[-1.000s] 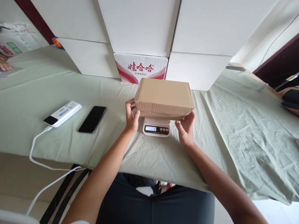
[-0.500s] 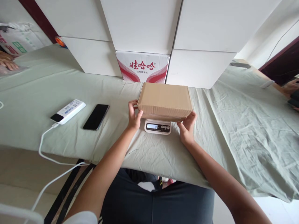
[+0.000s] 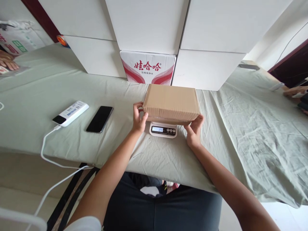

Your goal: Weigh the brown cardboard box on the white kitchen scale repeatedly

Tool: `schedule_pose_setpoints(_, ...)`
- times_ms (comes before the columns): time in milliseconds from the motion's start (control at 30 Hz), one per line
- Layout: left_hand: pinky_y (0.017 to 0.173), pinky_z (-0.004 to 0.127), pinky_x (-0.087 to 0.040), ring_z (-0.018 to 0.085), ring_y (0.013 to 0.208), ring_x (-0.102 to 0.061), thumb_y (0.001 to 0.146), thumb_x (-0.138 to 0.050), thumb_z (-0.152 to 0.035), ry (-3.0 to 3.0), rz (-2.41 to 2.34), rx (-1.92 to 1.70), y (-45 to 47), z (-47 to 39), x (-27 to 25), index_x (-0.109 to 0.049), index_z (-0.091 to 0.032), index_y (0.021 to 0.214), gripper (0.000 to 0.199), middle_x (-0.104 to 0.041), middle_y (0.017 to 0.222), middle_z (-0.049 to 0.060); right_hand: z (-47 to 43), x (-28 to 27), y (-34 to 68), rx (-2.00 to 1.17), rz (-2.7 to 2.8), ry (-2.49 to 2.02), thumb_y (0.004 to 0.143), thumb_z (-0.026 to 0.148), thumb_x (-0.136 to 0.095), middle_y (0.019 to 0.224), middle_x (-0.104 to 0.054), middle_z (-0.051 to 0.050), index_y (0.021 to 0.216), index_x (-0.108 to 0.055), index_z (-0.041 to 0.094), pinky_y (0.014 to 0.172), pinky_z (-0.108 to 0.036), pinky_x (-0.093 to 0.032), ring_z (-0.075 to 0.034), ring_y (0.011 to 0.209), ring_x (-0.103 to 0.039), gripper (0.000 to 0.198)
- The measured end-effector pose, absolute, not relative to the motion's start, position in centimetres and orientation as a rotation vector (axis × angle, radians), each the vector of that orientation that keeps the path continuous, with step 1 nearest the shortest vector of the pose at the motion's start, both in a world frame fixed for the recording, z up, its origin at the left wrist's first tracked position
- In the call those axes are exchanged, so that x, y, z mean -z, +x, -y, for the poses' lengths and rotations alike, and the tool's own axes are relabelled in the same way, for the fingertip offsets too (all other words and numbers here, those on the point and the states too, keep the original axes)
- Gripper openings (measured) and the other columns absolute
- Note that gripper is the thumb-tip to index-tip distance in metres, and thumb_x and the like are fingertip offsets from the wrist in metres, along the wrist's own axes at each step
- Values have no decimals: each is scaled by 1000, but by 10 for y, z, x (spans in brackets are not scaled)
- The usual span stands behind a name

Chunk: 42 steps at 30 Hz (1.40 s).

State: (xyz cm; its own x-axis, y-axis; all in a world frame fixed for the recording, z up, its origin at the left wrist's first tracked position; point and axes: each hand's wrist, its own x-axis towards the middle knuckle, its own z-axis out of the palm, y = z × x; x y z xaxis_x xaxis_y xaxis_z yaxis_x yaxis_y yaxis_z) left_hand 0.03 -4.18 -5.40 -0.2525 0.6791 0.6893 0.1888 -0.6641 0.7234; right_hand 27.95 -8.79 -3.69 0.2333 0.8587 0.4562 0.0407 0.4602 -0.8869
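Note:
A brown cardboard box [image 3: 172, 99] sits over a small white digital scale [image 3: 163, 135], hiding the scale's platform. The scale's lit display and buttons show in front of the box, with digits that look like 29. My left hand [image 3: 139, 118] grips the box's left front corner, thumb on the near side. At the opposite front corner, my right hand [image 3: 195, 130] holds the box, its fingers partly hidden behind the edge.
White panels [image 3: 149, 22] and a red-and-white carton [image 3: 148, 68] stand behind the box. To the left lie a black phone [image 3: 99, 119] and a white power bank [image 3: 71, 114] with a cable. Other people's hands [image 3: 8, 62] show at both sides of the cloth-covered table [image 3: 115, 93].
The scale's display has gone from 0 to what looks like 29. Both my hands keep their places on the box. At the far right, another person's hand has moved.

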Motion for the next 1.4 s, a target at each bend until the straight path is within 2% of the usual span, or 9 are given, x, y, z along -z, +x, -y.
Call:
schedule_pose_setpoints(167,88,40,-51,24,102,-63,95,-60,-87,1476,-1238,-2223,-9,40,47,-59,-26,122,67,-61,121,9,79,27,293,-570,1016,-977,71,46,-69,146,-59,-6,129,-54,35,127,-64,-39,-36,147,-55,60)
schedule_pose_setpoints(367,87,41,-48,23,95,-59,94,-56,-92,1411,-1313,-2220,-15,34,50,-58,-25,115,70,-58,109,6,62,25,315,-508,850,-1029,68,36,-58,129,-60,-4,115,-57,32,116,-57,-43,-31,129,-61,47)
schedule_pose_setpoints(500,88,41,-46,23,92,-57,93,-59,-91,1383,-1304,-2202,-14,33,54,-59,-25,110,69,-55,101,4,63,37,318,-526,1080,-948,73,43,-68,134,-59,-5,126,-62,33,116,-54,-44,-30,128,-58,54)
schedule_pose_setpoints(667,85,41,-46,23,87,-56,90,-61,-93,1395,-1262,-2103,-11,33,54,-59,-25,103,70,-57,94,3,64,46,317,-562,1363,-880,77,70,-81,139,-58,-5,142,-57,38,117,-55,-48,-32,133,-58,76)
schedule_pose_setpoints(733,82,41,-47,22,84,-56,90,-61,-94,1418,-1219,-2037,-8,34,51,-60,-25,101,70,-59,93,4,64,47,316,-612,1414,-873,80,73,-81,141,-59,-4,146,-54,41,117,-56,-49,-32,136,-58,78)
schedule_pose_setpoints(900,74,39,-47,22,80,-58,90,-57,-97,1448,-1175,-1962,-2,38,43,-61,-24,97,73,-62,88,4,63,45,311,-751,1412,-842,85,69,-84,141,-60,-5,145,-56,42,111,-52,-55,-30,131,-61,72)
schedule_pose_setpoints(1200,72,38,-46,22,78,-57,84,-60,-101,1417,-1175,-1929,1,40,38,-61,-24,94,77,-62,86,4,69,33,306,-803,1315,-894,77,68,-88,143,-63,-6,139,-59,36,115,-51,-54,-29,135,-62,75)
schedule_pose_setpoints(1300,72,38,-44,20,76,-53,84,-62,-100,1366,-1189,-1993,-1,38,39,-59,-25,93,76,-57,84,2,68,34,308,-743,1275,-925,73,71,-82,141,-62,-5,139,-58,37,114,-51,-52,-30,136,-61,79)
schedule_pose_setpoints(1400,68,36,-40,18,72,-47,82,-65,-98,1192,-1212,-2114,-5,34,40,-53,-26,91,73,-51,84,1,64,32,310,-671,1155,-942,73,65,-73,142,-60,-5,135,-58,35,108,-47,-53,-28,132,-60,70)
